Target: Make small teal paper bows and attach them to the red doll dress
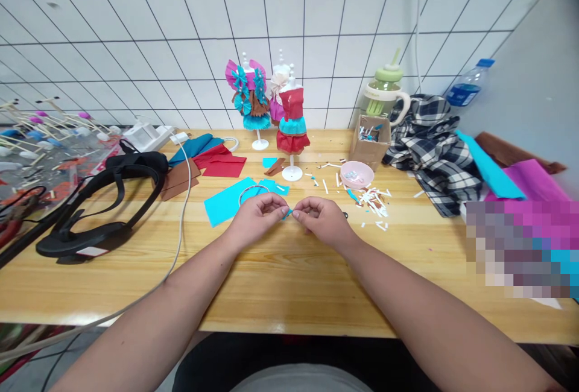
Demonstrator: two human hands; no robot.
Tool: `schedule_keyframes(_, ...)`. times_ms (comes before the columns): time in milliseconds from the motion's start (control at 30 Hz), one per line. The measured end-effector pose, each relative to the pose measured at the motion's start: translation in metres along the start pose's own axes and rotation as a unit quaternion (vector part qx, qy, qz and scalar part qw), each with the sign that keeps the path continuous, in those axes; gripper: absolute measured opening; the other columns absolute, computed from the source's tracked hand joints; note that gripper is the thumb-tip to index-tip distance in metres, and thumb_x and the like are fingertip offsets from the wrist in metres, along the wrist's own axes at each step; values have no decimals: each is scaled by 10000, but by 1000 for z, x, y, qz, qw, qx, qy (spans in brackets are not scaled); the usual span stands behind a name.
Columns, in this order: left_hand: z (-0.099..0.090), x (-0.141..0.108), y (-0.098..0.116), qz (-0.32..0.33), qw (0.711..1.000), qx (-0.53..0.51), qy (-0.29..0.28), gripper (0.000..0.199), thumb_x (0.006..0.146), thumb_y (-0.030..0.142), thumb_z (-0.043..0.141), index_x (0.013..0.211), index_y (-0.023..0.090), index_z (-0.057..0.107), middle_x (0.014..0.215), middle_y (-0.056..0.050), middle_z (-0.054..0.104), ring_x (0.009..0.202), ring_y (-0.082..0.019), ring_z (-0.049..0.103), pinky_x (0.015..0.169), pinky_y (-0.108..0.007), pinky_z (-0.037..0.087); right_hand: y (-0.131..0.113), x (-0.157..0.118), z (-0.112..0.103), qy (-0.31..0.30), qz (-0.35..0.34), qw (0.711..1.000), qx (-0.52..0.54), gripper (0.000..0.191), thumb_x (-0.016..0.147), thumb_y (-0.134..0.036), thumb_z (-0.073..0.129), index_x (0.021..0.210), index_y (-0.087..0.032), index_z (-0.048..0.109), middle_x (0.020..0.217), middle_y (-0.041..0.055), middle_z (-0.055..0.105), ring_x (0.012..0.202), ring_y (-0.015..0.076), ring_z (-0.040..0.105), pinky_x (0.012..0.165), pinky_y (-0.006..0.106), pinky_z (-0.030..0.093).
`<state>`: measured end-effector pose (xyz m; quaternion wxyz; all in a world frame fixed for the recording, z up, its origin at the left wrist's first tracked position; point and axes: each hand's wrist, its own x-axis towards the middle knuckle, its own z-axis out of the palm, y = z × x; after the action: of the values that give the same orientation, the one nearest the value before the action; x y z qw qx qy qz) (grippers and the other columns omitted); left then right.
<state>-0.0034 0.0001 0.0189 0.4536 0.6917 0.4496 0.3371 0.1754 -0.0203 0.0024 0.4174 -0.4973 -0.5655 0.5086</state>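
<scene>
Both hands meet over the middle of the wooden table (316, 283), pinching a small blue piece (288, 213) between them. My left hand (261, 217) holds its left side with thumb and forefinger; my right hand (319, 217) grips the right side. Just behind my left hand lie a blue sheet (221, 202) and a ring (241, 194), partly covered by the hand. A small mannequin in a red and blue dress (294, 108) stands upright beyond the hands. To the right of my right hand are white paper strips (374, 202) and a pink bowl (357, 182).
At the left lie a black headset strap (102, 241), a white cable (181, 223) and red paper (226, 166). Further back stand another dressed mannequin (249, 93), a cardboard box (368, 148) and a green-lidded jug (384, 93). Checked cloth (429, 151) is at the right.
</scene>
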Motion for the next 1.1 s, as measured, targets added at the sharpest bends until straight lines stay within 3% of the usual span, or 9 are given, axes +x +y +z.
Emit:
schedule_keyframes(200,1,1,-2,1,1000,-25,-3,197,790,358,625,808,164,593,765,-4,604,730,-133,561,699,-256,448,-1,-1,2,-6,28,999,25,176,729,-353,632,758,-183,594,576,-56,509,448,77,442,440,215,395)
schedule_keyframes(333,2,0,-4,-7,999,-24,-32,210,797,362,620,858,162,607,807,-24,637,774,-152,595,735,-278,469,2,0,0,1,1,1000,-9,175,741,-353,623,785,-183,611,623,-40,556,472,79,461,459,215,396)
schedule_keyframes(467,1,-2,-2,6,999,38,-33,204,799,349,618,879,163,642,866,-47,678,833,-181,624,788,-305,481,3,-2,0,33,-56,993,-99,128,751,-312,610,789,-193,639,654,-30,598,526,84,493,504,207,389)
schedule_keyframes(633,-2,-3,3,44,989,138,-16,152,797,319,607,815,181,669,840,-28,695,816,-179,628,798,-301,472,1,-4,1,48,-73,984,-153,101,751,-289,603,773,-202,651,648,-26,611,539,92,507,531,214,399)
schedule_keyframes(900,-1,-3,5,62,987,148,23,124,794,297,576,771,179,609,779,-15,660,763,-162,606,730,-279,467,4,-2,1,25,-49,992,-113,136,763,-323,603,786,-194,639,676,-24,618,532,84,492,507,207,380)
schedule_keyframes(1100,0,-2,6,54,992,115,12,117,799,297,564,786,182,584,768,-11,639,744,-150,593,705,-265,464,3,-2,1,15,-30,998,-54,164,772,-328,591,844,-191,647,706,-15,613,515,80,477,493,210,391)
